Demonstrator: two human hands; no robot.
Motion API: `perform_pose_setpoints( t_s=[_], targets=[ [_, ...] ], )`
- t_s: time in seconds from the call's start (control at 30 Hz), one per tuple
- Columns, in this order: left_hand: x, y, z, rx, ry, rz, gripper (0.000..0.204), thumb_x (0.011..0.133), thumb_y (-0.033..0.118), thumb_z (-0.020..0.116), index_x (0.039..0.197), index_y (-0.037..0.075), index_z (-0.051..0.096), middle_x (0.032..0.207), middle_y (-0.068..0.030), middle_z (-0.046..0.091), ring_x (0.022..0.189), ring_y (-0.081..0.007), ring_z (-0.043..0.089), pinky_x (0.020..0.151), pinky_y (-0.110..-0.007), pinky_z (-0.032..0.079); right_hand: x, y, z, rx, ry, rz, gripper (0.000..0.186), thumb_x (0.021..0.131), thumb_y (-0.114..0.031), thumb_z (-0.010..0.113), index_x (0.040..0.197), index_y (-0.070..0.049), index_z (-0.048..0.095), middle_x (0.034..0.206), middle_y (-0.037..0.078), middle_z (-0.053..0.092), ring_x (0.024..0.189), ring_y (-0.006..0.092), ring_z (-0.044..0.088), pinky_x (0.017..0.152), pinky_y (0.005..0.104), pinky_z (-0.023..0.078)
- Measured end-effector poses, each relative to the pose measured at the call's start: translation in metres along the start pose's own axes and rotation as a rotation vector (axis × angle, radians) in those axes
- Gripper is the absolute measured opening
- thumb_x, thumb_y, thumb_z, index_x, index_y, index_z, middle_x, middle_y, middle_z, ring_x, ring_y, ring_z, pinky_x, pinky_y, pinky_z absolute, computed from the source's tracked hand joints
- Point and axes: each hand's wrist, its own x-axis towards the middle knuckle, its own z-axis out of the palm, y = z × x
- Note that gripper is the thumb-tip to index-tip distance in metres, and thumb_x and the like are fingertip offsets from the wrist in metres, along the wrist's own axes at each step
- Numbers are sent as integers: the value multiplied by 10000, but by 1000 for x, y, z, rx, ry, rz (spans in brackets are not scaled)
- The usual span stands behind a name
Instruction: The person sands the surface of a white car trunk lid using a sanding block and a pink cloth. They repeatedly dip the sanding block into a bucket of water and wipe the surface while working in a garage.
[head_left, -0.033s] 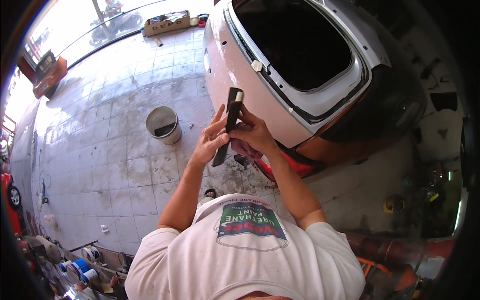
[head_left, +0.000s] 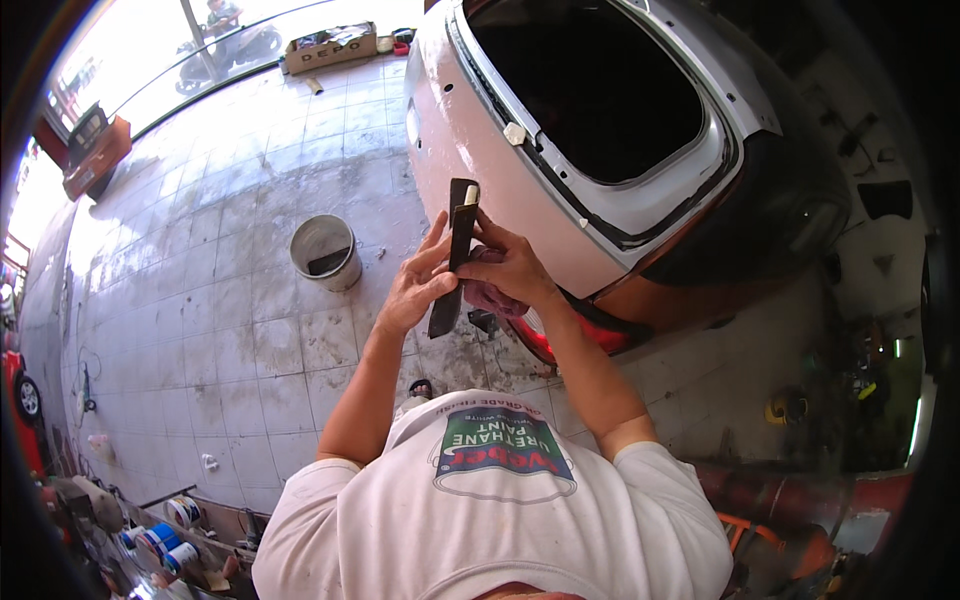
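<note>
My left hand (head_left: 415,285) and my right hand (head_left: 508,268) both grip a long black sanding block (head_left: 458,240), with what looks like dark sandpaper and a pale piece at its top. A crumpled pink cloth (head_left: 492,298) is held in my right hand, beneath the fingers. Just beyond my hands is the pale, primed rear body panel (head_left: 540,215) of a car, with an open black window hole (head_left: 590,90) above it and a red tail lamp (head_left: 575,345) below.
A bucket (head_left: 325,280) with a dark piece inside stands on the tiled floor (head_left: 200,320) to the left. Behind are a cardboard box (head_left: 330,50) and a person on a motorbike (head_left: 225,40) outside. Paint cans (head_left: 160,535) are at lower left, a red car (head_left: 22,390) at far left.
The block in my hands has shifted slightly down and become a little more upright. Both hands keep their grip.
</note>
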Motion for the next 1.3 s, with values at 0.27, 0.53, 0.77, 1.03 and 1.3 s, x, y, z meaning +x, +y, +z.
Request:
perform_pose_setpoints(
  t_s=[0.27, 0.53, 0.77, 1.03, 1.3],
  targets=[
    [-3, -9, -51, -5, 134, -256, 634, 898, 386, 910, 1390, 40, 711, 1402, -39, 634, 1224, -145, 604, 1083, -378, 499, 67, -28, 10, -554, -143, 25, 954, 813, -423, 939, 1577, -4, 550, 1234, 206, 802, 1028, 273, 817, 962, 375, 621],
    [-18, -42, -79, -13, 228, -367, 314, 973, 194, 826, 1227, 25, 757, 987, -7, 747, 892, -72, 650, 804, -272, 544, 64, -51, -8, -1215, -44, -130, 737, 798, -530, 906, 1383, -114, 736, 994, 181, 797, 980, 382, 779, 905, 480, 606],
    [-62, -56, -130, -25, 449, -501, 273, 1027, 272, 781, 1149, 32, 737, 900, -52, 770, 682, -87, 678, 612, -256, 555, 23, -52, -115, -1681, 251, -235, 309, 962, -334, 790, 1201, -140, 800, 1036, 71, 746, 992, 280, 733, 861, 446, 532],
    [-47, -58, -128, -135, 546, -538, 306, 1049, 363, 772, 1104, 63, 760, 862, -3, 738, 662, -63, 649, 599, -240, 530, 137, -66, -104, -1656, 200, -79, 340, 1003, -314, 743, 1276, -112, 766, 1303, 96, 678, 1121, 310, 732, 959, 479, 550],
    [-68, -62, -109, -34, 469, -497, 345, 1042, 369, 766, 1148, 41, 746, 926, -13, 745, 711, -61, 644, 616, -248, 532, 196, -65, -100, -1695, 46, 401, 332, 970, -189, 725, 1295, -118, 730, 1471, 116, 554, 1261, 354, 702, 1109, 496, 563]
  ],
)
